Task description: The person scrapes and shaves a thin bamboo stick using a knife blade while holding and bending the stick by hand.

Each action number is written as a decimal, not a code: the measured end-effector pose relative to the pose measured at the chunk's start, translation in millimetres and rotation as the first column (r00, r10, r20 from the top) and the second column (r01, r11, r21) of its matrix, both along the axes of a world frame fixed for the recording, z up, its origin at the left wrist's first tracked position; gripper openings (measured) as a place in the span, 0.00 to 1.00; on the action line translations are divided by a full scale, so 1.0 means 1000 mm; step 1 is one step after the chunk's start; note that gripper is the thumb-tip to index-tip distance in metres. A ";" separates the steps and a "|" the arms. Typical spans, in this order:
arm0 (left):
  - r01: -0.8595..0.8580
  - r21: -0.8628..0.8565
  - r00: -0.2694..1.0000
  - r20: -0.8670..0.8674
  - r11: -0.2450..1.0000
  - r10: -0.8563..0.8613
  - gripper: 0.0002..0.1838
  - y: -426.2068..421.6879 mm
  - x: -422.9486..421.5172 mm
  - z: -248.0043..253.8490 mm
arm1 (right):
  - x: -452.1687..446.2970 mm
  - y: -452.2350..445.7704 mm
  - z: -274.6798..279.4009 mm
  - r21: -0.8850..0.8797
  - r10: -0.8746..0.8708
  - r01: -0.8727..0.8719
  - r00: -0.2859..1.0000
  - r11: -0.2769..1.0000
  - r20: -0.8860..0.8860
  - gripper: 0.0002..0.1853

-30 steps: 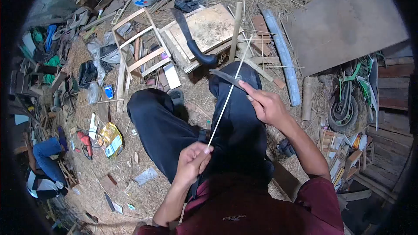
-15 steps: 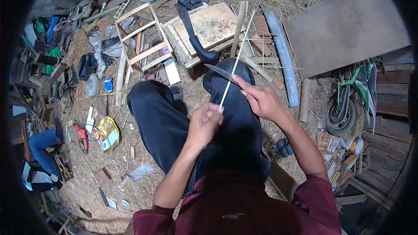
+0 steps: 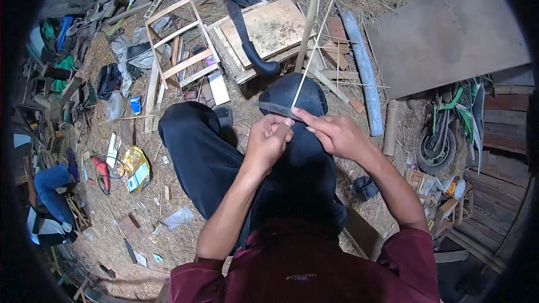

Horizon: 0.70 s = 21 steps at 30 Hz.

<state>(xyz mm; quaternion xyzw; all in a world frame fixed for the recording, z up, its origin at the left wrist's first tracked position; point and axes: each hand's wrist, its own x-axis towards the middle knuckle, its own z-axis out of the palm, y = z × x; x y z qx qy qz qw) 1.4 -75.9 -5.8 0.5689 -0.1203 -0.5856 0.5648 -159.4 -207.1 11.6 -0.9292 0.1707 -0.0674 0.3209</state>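
A thin pale strip of bamboo or wood (image 3: 304, 76) runs up and away from my hands over the right knee. My left hand (image 3: 266, 141) is closed in a pinch on its near end. The knife (image 3: 274, 108) is in my right hand (image 3: 337, 136), its blade pointing left across the strip. My right thumb presses by the blade where the two cross, and its handle is hidden in my fingers. Both hands are close together, almost touching, above the knee. Beyond them, a large black-handled machete (image 3: 245, 36) lies on a wooden board (image 3: 275, 19) with shavings.
A small wooden frame (image 3: 182, 66) stands left of the board. A grey-blue pole (image 3: 365, 73) and a large flat panel (image 3: 446, 39) lie right, near a green motorbike (image 3: 441, 129). A red power tool (image 3: 101, 174) and yellow bag (image 3: 135, 168) lie left. Another person's leg (image 3: 53, 191) shows far left.
My left hand has moved up toward the right hand along the strip. The knife has come slightly down and left, its blade now flatter across the strip.
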 end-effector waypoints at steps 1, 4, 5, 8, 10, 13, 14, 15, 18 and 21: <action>-0.011 -0.018 0.999 -0.033 1.000 0.011 0.08 0.002 -0.001 0.002 | 0.000 -0.001 0.002 -0.012 0.007 -0.007 1.000 1.000 -0.018 0.32; -0.056 -0.034 0.997 -0.046 0.998 0.055 0.07 0.011 -0.006 0.001 | -0.002 -0.002 0.005 -0.038 -0.029 0.027 0.999 0.999 -0.045 0.32; -0.028 0.011 0.998 -0.061 1.000 0.029 0.07 0.017 -0.007 0.003 | -0.003 -0.003 -0.001 -0.044 -0.071 0.069 0.997 0.997 -0.032 0.32; -0.021 0.053 0.998 -0.053 0.998 0.024 0.07 0.050 -0.015 0.004 | -0.005 -0.005 -0.010 -0.045 -0.131 0.132 0.991 0.990 0.017 0.32; 0.022 0.039 0.998 -0.058 0.999 -0.019 0.07 0.077 -0.017 0.006 | -0.008 -0.007 -0.010 -0.033 -0.159 0.161 0.986 0.986 0.042 0.32; 0.031 0.073 0.989 -0.144 0.997 -0.021 0.08 0.109 -0.018 0.011 | -0.009 -0.007 -0.006 0.000 -0.195 0.195 0.979 0.981 0.065 0.32; 0.030 0.074 0.988 -0.154 0.997 -0.019 0.09 0.119 -0.017 0.010 | -0.010 -0.006 -0.002 0.016 -0.209 0.209 0.976 0.978 0.054 0.32; 0.029 0.076 0.987 -0.162 0.997 -0.016 0.09 0.123 -0.016 0.011 | -0.011 -0.005 -0.001 0.012 -0.218 0.218 0.975 0.976 0.047 0.30; 0.060 0.096 0.994 -0.102 0.994 -0.050 0.11 0.121 -0.009 0.015 | -0.013 -0.005 -0.009 -0.056 -0.261 0.274 0.951 0.960 0.166 0.27; 0.031 0.035 0.994 -0.108 0.999 -0.027 0.09 0.102 -0.006 0.014 | -0.019 -0.012 -0.031 0.105 -0.526 0.519 0.807 0.849 0.266 0.24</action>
